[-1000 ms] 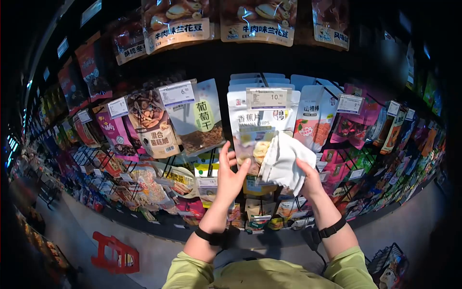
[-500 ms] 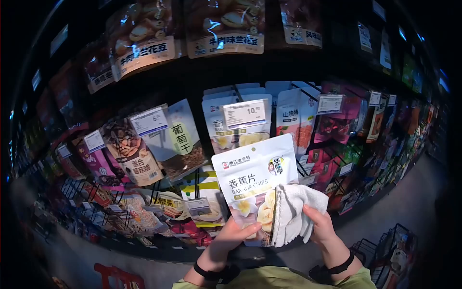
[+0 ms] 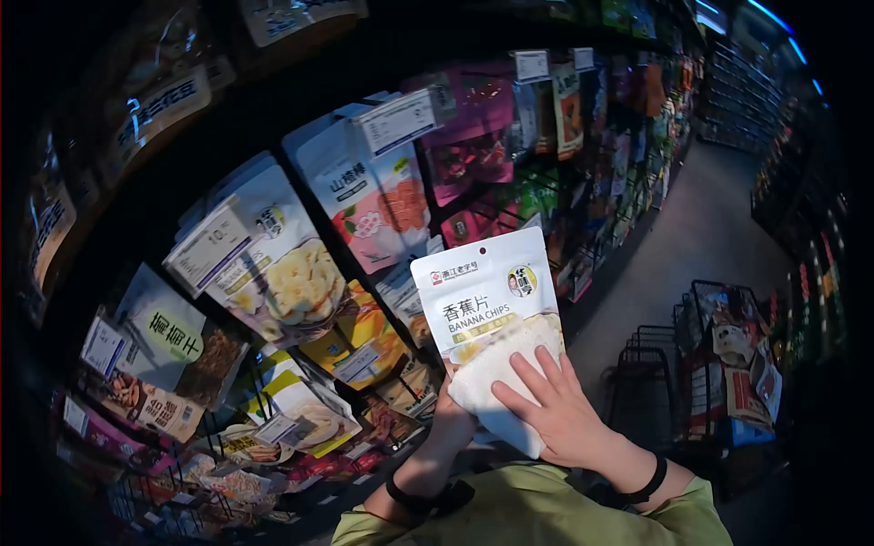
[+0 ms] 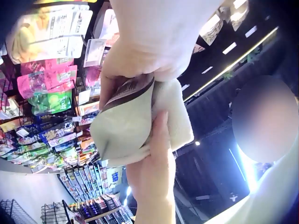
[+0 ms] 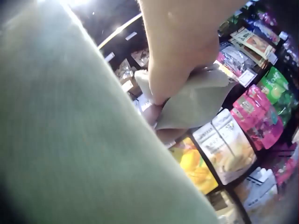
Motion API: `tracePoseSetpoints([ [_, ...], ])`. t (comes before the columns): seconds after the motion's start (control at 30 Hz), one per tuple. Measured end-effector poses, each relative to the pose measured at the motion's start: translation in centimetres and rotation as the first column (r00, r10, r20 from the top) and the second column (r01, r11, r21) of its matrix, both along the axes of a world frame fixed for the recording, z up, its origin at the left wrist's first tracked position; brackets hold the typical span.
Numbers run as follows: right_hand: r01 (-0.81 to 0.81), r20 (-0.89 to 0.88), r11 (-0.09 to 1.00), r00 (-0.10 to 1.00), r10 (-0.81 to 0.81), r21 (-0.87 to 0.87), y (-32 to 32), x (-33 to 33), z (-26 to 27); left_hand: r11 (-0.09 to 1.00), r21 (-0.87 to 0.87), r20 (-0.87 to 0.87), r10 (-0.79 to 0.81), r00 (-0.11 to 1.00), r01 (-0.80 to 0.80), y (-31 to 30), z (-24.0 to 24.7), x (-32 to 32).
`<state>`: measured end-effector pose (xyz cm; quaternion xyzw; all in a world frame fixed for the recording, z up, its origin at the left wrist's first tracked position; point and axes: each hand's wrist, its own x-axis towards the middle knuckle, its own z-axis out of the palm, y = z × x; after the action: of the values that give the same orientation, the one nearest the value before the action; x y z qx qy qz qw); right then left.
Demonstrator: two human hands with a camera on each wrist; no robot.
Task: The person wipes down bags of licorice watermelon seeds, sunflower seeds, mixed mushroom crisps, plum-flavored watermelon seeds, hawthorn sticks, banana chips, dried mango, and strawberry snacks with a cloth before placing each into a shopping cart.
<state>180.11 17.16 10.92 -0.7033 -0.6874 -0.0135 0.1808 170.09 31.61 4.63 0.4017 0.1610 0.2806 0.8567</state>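
The left hand point(image 3: 451, 411) seemingly grips the white banana-chips pouch point(image 3: 482, 291); the right hand's point(image 3: 560, 419) spread fingers press a cloth point(image 3: 487, 387) on it.

Expect a dim head view with strong fisheye bending and black corners; the white pouch point(image 3: 487, 291) shows brightest. Your wrist views are blurred: the sleeve point(image 5: 70, 140) is out of focus, and ceiling light strips point(image 4: 233, 62) glare.

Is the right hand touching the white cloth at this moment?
Touching. In the head view the right hand lies with fingers spread on the white cloth, pressing it against the banana chips bag.
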Motion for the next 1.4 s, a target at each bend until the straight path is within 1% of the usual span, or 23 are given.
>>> tracePoseSetpoints([
  [0.07, 0.054, -0.113, 0.999, 0.992, -0.055, -0.010, -0.1, 0.8, -0.5, 0.930, 0.352, -0.065, -0.090, 0.994, 0.107, -0.7, -0.3, 0.5],
  [0.1, 0.078, -0.122, 0.997, 0.989, -0.079, -0.013, -0.2, 1.3, -0.1, 0.928, 0.349, -0.074, -0.114, 0.991, 0.133, -1.0, -0.2, 0.7],
  [0.2, 0.234, -0.166, 0.967, 0.962, -0.217, 0.096, -0.1, 3.5, 0.7, 0.698, 0.629, -0.277, -0.212, 0.937, 0.343, -2.3, 1.0, 0.9],
  [0.27, 0.352, -0.200, 0.923, 0.926, -0.320, 0.155, 0.1, 4.9, 0.6, 0.580, 0.725, -0.195, -0.342, 0.919, 0.370, -2.2, -0.2, 1.6],
  [0.33, 0.384, -0.221, 0.909, 0.912, -0.346, 0.162, 0.1, 5.0, 0.5, 0.631, 0.638, -0.289, -0.336, 0.897, 0.442, -2.3, -0.7, 1.5],
  [0.4, 0.261, -0.027, 0.959, 0.965, -0.259, 0.110, 0.2, 3.9, 0.4, 0.682, 0.537, -0.382, -0.328, 0.864, 0.496, -1.9, -1.1, 1.5],
  [0.47, 0.128, -0.034, 0.991, 0.991, -0.129, -0.036, 0.1, 2.2, 0.4, 0.804, 0.518, -0.231, -0.196, 0.953, 0.291, -0.8, -1.0, 1.8],
  [0.5, 0.098, -0.079, 0.995, 0.992, -0.100, -0.029, 0.0, 1.4, 0.0, 0.900, 0.346, -0.113, -0.241, 0.964, 0.266, -1.3, 0.5, 0.9],
  [0.53, 0.066, -0.123, 0.998, 0.990, -0.068, -0.020, -0.2, 0.7, -0.5, 0.859, 0.463, 0.009, -0.249, 0.968, 0.217, -0.6, 0.8, 1.2],
  [0.57, 0.067, -0.127, 0.998, 0.990, -0.069, -0.021, -0.4, 0.3, -1.1, 0.949, 0.125, 0.093, -0.301, 0.949, 0.289, 0.0, 0.8, 1.4],
  [0.6, 0.008, -0.115, 1.000, 0.993, -0.008, -0.005, -0.6, 0.0, -1.9, 0.908, -0.224, 0.190, -0.316, 0.930, 0.354, 0.4, 0.7, 1.5],
  [0.67, -0.052, -0.107, 0.999, 0.993, 0.053, 0.011, -1.1, 0.0, -2.4, 0.962, -0.124, 0.110, -0.229, 0.967, 0.242, 0.9, 0.1, 1.4],
  [0.8, 0.081, -0.152, 0.996, 0.985, -0.084, -0.023, -2.1, 0.9, -1.9, 0.975, 0.222, 0.019, -0.030, 0.999, 0.025, 0.4, 0.0, 1.7],
  [0.83, 0.187, -0.166, 0.982, 0.970, -0.180, 0.030, -2.2, 1.3, -2.0, 0.975, 0.169, -0.086, -0.129, 0.988, 0.142, 0.0, 1.5, 1.1],
  [0.87, 0.295, -0.185, 0.952, 0.943, -0.276, 0.081, -2.3, 1.8, -2.0, 0.974, 0.169, -0.087, -0.136, 0.987, 0.149, -0.1, 1.3, 1.2],
  [0.93, 0.399, -0.218, 0.902, 0.907, -0.362, 0.166, -2.3, 3.0, -1.8, 0.897, 0.274, -0.037, -0.350, 0.936, 0.346, -0.3, 0.8, 1.6],
  [1.03, 0.529, -0.198, 0.816, 0.847, -0.492, 0.233, -2.6, 5.3, -3.5, 0.844, 0.292, -0.136, -0.429, 0.893, 0.450, -0.4, 1.1, 1.2],
  [1.07, 0.650, -0.645, 0.698, 0.677, -0.354, 0.300, -2.8, 6.2, -5.2, 0.823, 0.288, -0.185, -0.454, 0.871, 0.490, -0.4, 1.1, 1.3],
  [1.1, 0.773, -0.922, 0.569, 0.383, -0.065, 0.280, -3.0, 7.3, -6.7, 0.854, 0.269, -0.193, -0.405, 0.894, 0.445, -0.8, 1.6, 1.2],
  [1.13, 0.828, -0.931, 0.519, 0.332, -0.150, 0.212, -3.3, 8.5, -7.6, 0.850, 0.274, -0.187, -0.412, 0.892, 0.450, -0.8, 1.7, 1.3],
  [1.2, 0.753, -0.988, 0.650, -0.152, 0.019, -0.103, -4.2, 7.9, -7.2, 0.924, 0.180, -0.120, -0.319, 0.940, 0.337, -0.9, 1.7, 1.5],
  [1.27, 0.406, -0.775, 0.914, -0.574, 0.264, 0.011, -3.9, 6.4, -6.9, 0.925, 0.213, -0.117, -0.294, 0.949, 0.313, -0.8, 1.4, 2.0],
  [1.4, 0.272, -0.852, 0.958, -0.476, 0.220, 0.095, -3.1, 4.0, -6.1, 0.922, 0.252, -0.099, -0.276, 0.956, 0.293, -0.6, 1.9, 2.8],
])
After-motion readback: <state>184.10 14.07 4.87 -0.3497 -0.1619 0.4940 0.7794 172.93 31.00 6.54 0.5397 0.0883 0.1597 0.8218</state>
